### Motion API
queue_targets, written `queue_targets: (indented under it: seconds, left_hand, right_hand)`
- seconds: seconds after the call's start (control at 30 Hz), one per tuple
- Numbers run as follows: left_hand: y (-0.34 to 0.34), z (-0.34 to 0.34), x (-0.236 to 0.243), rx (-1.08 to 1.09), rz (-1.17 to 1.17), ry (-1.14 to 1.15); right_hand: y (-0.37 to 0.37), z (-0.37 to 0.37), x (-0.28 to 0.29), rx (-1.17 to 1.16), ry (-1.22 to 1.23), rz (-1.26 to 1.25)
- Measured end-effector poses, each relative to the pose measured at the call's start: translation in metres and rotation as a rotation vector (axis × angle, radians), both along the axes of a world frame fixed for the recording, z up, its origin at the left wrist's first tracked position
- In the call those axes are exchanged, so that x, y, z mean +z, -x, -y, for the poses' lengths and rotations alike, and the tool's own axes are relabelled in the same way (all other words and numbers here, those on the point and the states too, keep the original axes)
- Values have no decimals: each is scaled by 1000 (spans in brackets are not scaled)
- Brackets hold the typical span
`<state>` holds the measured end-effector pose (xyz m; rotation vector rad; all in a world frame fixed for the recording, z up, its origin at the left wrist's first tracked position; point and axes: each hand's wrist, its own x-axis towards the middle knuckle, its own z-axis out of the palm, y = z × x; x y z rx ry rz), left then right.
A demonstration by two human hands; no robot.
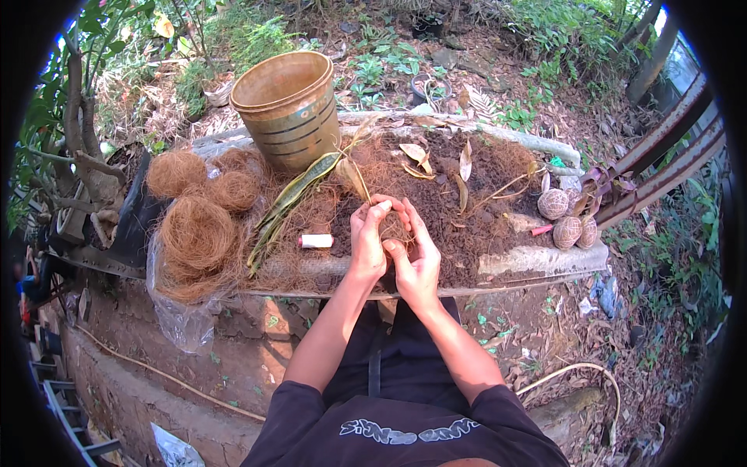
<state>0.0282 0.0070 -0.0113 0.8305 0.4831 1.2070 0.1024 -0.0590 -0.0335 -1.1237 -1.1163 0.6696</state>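
My left hand (369,240) and my right hand (418,261) are cupped together over the near edge of the soil-covered slab. Between them is a brown fibrous ball (395,229), apparently coconut fibre, with its lower part hidden by my fingers. Both thumbs lie along its near side. A dry, pale brown leaf (356,179) rises just beyond my left hand; whether it joins the ball I cannot tell. To the left lie a white thread spool (316,241) with red ends and long green, yellow-edged leaves (292,194). Dark loose soil (455,233) spreads beside my right hand.
Clumps of coconut fibre (198,233) sit on a clear plastic bag (183,323) at the left. A large tan bucket (288,117) stands behind. Several string-wrapped balls (553,204) rest at the right beside a red object (541,229) and rusty metal bars (661,171).
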Motion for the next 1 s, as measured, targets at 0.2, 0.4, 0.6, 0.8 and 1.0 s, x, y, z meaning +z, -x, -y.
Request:
queue_targets:
  seconds: [0.2, 0.4, 0.6, 0.8, 1.0]
  left_hand:
    - [3, -4, 0, -182, 303, 317]
    - [-1, -1, -1, -232, 285, 301]
    - [1, -12, -19, -266, 407, 518]
    - [0, -4, 10, -139, 209, 637]
    - [6, 2, 8, -118, 212, 623]
  right_hand:
    - [-14, -7, 17, 141, 23, -48]
    - [-18, -8, 17, 295, 60, -624]
    - [-14, -3, 16, 165, 66, -409]
    - [-26, -4, 17, 6, -71, 235]
    - [-15, 5, 23, -46, -48, 223]
